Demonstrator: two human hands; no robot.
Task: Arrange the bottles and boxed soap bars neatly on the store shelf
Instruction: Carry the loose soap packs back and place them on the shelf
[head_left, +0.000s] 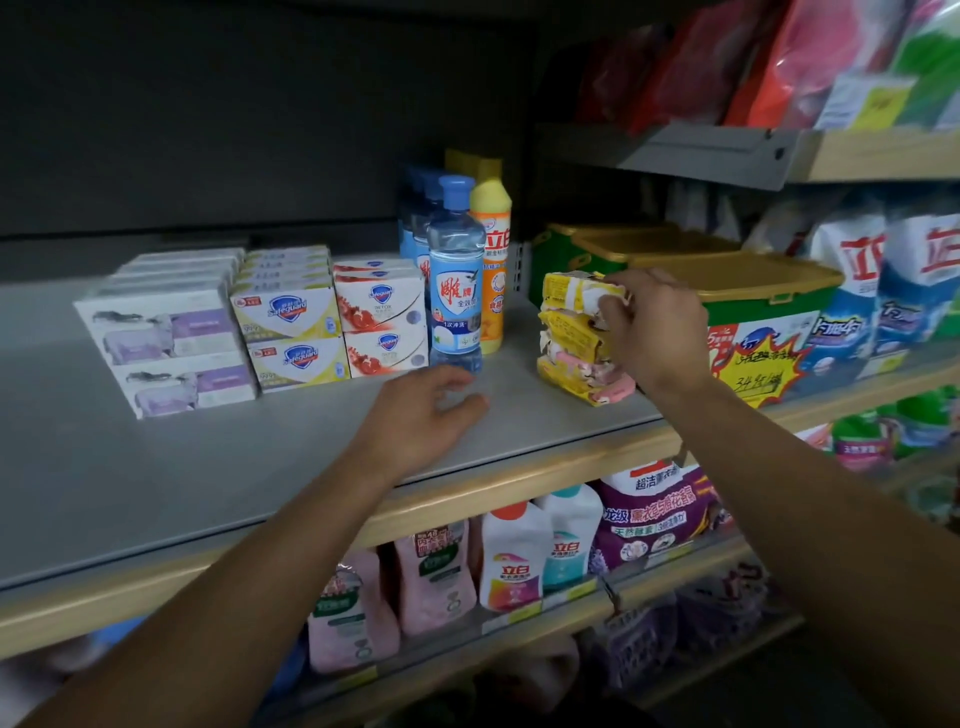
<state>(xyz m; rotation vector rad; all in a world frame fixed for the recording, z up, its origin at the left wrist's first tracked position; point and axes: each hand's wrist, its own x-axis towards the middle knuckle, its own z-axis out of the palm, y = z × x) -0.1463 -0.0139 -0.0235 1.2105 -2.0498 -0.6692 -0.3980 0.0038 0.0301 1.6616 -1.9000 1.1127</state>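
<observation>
On the grey shelf (156, 467), the right hand (652, 327) reaches to about two o'clock from the middle of the view, its fingers (610, 304) curled onto the top pack of a stack of yellow soap packs (576, 338). That stack stands on the shelf just left of the hand, its wrappers crumpled, with some pink showing on the lower packs. The left hand (421, 415) rests low near the centre, fingers spread and loosely bent, gripping nothing; its fingertips lie just in front of the clear bottle (455, 275) with the blue cap, and whether they touch its base cannot be told.

That bottle stands upright at twelve o'clock from the left hand. Just beside it, to the right and slightly behind, is an orange bottle (493, 270) with a yellow cap, and more blue bottles (415, 218) stand behind in a row. At ten o'clock from the left hand sit boxed soap bars in three neat double-stacked rows: red-and-white boxes (382, 317) touching the clear bottle's side, yellow-and-white boxes (291, 332) next, and purple-and-white boxes (171, 348) farthest left.

At three o'clock, behind the right hand, green tubs with gold lids (727, 275) stand, with blue-and-white detergent bags (852, 291) beyond. Pouches and bottles (514, 556) fill the shelf below.
</observation>
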